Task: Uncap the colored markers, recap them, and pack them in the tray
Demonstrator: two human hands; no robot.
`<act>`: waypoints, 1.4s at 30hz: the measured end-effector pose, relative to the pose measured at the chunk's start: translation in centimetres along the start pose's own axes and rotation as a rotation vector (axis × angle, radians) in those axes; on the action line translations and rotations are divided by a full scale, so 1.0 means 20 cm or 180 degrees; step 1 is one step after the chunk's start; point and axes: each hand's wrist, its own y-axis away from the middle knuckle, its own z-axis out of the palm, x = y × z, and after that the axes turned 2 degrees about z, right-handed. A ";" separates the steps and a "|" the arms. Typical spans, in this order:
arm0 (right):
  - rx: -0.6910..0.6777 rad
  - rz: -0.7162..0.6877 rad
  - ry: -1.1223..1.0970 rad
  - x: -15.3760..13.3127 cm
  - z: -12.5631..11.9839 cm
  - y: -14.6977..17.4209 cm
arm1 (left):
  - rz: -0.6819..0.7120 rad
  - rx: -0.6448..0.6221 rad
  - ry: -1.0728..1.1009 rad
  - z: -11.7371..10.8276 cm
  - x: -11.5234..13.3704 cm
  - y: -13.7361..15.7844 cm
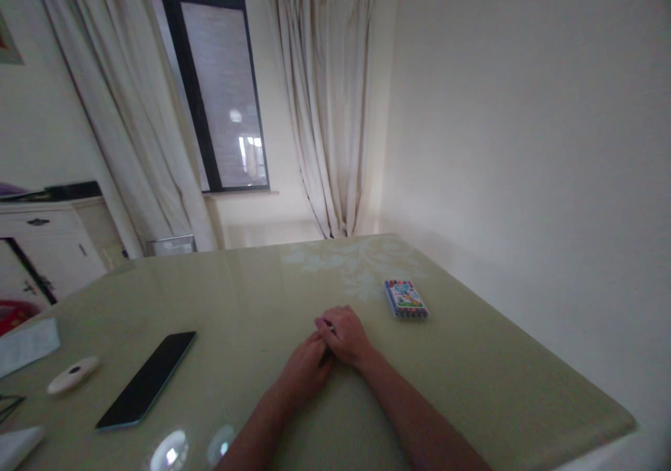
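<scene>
Both of my hands are joined on the green tabletop (235, 317), close to its middle. My right hand (346, 331) lies over the fingers of my left hand (309, 366) and is closed around them. Curled and closed, my left hand has its fingertips partly covered. A small pale glint shows between the hands, too small to name. Nearest to them, beyond my right hand, lies a clear pack of colouring pens or crayons (407, 300) with a colourful picture label.
To the left lie a dark-screened tablet (149, 380), a white oval mouse-like object (73, 374) and a pale folded cloth or paper (30, 345). A wall (524, 142) runs along the table's right edge. Behind are curtains (335, 93), a window (225, 93) and a white cabinet (57, 240).
</scene>
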 end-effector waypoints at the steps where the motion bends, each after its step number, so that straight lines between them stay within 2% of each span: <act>1: 0.0266 0.0277 0.0225 0.03 -0.03 0.00 | 0.0033 0.0052 -0.0003 -0.01 0.00 0.00; 4: 0.1087 0.1289 0.0965 0.17 -0.15 0.01 | 0.0014 0.0224 -0.0018 -0.03 -0.02 0.01; 6: 0.1360 0.1827 0.1416 0.29 -0.22 0.04 | -0.0021 0.0307 -0.0057 -0.03 -0.02 0.01; 9: 0.1294 0.2400 0.1792 0.44 -0.28 0.11 | -0.0024 0.0345 -0.0110 -0.02 -0.03 0.00; 12: 0.0889 0.2546 0.1831 0.47 -0.28 0.14 | -0.0011 0.0361 -0.0127 -0.01 -0.02 0.00; 14: 0.0684 0.2443 0.1810 0.41 -0.25 0.13 | -0.0030 0.0365 -0.0153 0.00 -0.02 0.00; 17: 0.0478 0.2052 0.1619 0.25 -0.20 0.09 | -0.0194 0.0421 -0.0298 -0.01 -0.02 0.00; 20: 0.0174 0.1321 0.0798 0.10 -0.15 0.04 | -0.0387 0.0562 -0.0556 -0.02 -0.02 0.00; 22: 0.0199 0.1105 0.0082 0.04 -0.13 0.02 | -0.0527 0.0615 -0.0729 -0.02 -0.03 0.00; 26: 0.0762 0.0958 -0.0472 0.05 -0.08 0.01 | -0.0847 0.0605 -0.1019 -0.01 -0.04 0.01; 30: 0.0609 0.0740 -0.0756 0.11 -0.03 0.04 | -0.1179 0.0700 -0.1174 -0.03 -0.05 0.00; 33: 0.0529 0.0403 -0.0707 0.11 -0.05 0.05 | -0.1075 0.0747 -0.0872 -0.10 -0.06 0.00; 37: 0.0428 -0.0236 -0.0427 0.05 -0.13 0.05 | -0.0872 0.0863 0.0097 -0.20 -0.05 0.01; 42: 0.0491 -0.0404 -0.0132 -0.01 -0.16 0.07 | -0.0506 0.1093 0.0736 -0.20 -0.01 0.00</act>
